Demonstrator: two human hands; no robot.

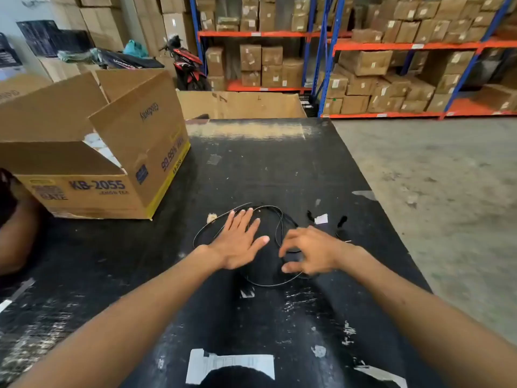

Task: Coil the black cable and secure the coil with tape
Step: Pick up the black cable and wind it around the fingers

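Note:
A thin black cable [275, 211] lies in loose loops on the black table [251, 169], hard to see against the dark top. My left hand [240, 242] rests flat, fingers spread, on the left part of the loops. My right hand [310, 252] hovers over the right part with fingers curled, thumb and fingertips pinching toward a strand; whether it grips the strand I cannot tell. A small white piece of tape [321, 219] lies just beyond my right hand, next to the cable's black ends [342, 221].
An open cardboard box [117, 163] marked KB-2055 stands at the table's left. Another person's arm [16, 233] shows at the far left edge. Paper scraps stick to the tabletop near me. Concrete floor lies to the right, shelves of cartons behind.

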